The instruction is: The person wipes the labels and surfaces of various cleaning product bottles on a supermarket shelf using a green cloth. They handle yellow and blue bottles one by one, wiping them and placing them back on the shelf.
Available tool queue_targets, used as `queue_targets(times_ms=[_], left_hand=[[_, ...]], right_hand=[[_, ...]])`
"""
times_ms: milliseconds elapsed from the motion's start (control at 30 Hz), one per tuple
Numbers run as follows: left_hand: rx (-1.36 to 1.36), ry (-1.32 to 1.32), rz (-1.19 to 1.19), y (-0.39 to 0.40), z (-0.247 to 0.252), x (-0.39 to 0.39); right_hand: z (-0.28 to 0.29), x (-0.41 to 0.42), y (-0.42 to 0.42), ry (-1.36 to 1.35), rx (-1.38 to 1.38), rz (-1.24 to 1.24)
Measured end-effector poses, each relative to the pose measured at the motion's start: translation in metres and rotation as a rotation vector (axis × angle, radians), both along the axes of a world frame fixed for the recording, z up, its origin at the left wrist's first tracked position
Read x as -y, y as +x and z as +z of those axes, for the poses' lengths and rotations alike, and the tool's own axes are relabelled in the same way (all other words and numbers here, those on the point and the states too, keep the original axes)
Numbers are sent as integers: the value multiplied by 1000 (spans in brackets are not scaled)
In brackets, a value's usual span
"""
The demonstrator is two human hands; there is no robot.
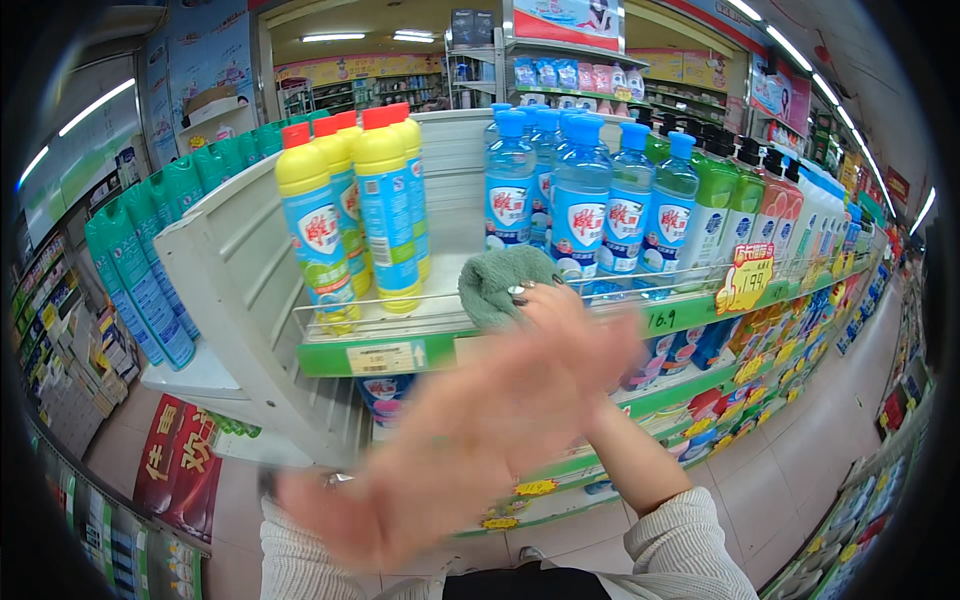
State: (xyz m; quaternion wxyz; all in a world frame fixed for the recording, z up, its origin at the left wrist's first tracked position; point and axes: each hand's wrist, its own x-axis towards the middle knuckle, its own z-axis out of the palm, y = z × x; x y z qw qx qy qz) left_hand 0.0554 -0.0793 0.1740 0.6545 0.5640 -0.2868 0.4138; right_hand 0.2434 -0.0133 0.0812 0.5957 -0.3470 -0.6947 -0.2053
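My right hand [574,322] grips a folded green terry cloth [495,289] at the front wire rail of the upper shelf. Its painted fingernails show on top of the cloth. My left hand [457,435] is stretched out across the middle, nearer the camera, and strongly blurred. No object is visible in it. Part of the right hand and the shelf edge lie hidden behind it. Left of the cloth stand several yellow bottles [384,225] with red caps. Just behind and to the right of it are several clear blue bottles [577,210] with blue caps.
Green pump bottles [709,184] continue the row rightward. A yellow price sign [746,277] hangs on the wire rail [442,303]. Teal spray cans [139,277] stand beyond the white end panel [225,277]. A red mat [180,465] lies on the tiled floor [772,472].
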Motion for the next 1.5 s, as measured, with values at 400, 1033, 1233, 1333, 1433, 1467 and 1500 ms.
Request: queue_targets(times_ms=[400, 1033, 1233, 1333, 1433, 1467, 1500], left_hand=[[-558, 173, 1343, 127, 11, -209], [-112, -253, 1013, 99, 26, -110], [-185, -564, 768, 94, -54, -75], [-214, -587, 397, 79, -68, -68], [-232, -596, 84, 59, -103, -81], [-243, -606, 209, 56, -119, -76], [-252, -612, 324, 58, -128, -69]], right_hand=[[16, 64, 116, 231, -192, -137], [19, 52, 131, 246, -338, 44], [17, 46, 56, -214, 19, 518], [1, 70, 41, -142, 306, 435], [-3, 70, 33, -71, 558, 304], [-4, 69, 30, -52, 608, 266], [-2, 67, 30, -66, 568, 263]])
